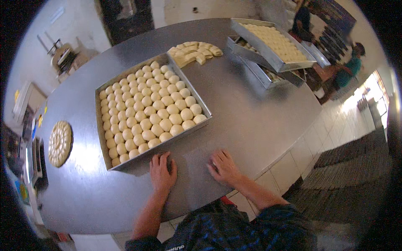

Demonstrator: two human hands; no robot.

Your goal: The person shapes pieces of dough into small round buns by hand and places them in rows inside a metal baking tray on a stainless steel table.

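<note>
A large square metal tray [197, 93] holds several rows of smooth, pale dough balls [146, 101]. My left hand [163, 172] rests on the steel table with its fingertips beside the tray's near edge; whether they touch it I cannot tell. Its thumb stands apart and nothing shows in it. To the right, my right hand [225, 168] lies on the bare steel, fingers loosely bent and thumb a little apart. No object is visible in it, though the underside of the palm is hidden.
Cut dough pieces [194, 52] lie behind the tray. A scored round of dough [60, 143] sits at far left. Metal trays [270, 46] are stacked crookedly at the back right, the top one full of dough. A person [351, 69] is beyond them. The steel table [259, 125] has a curved edge.
</note>
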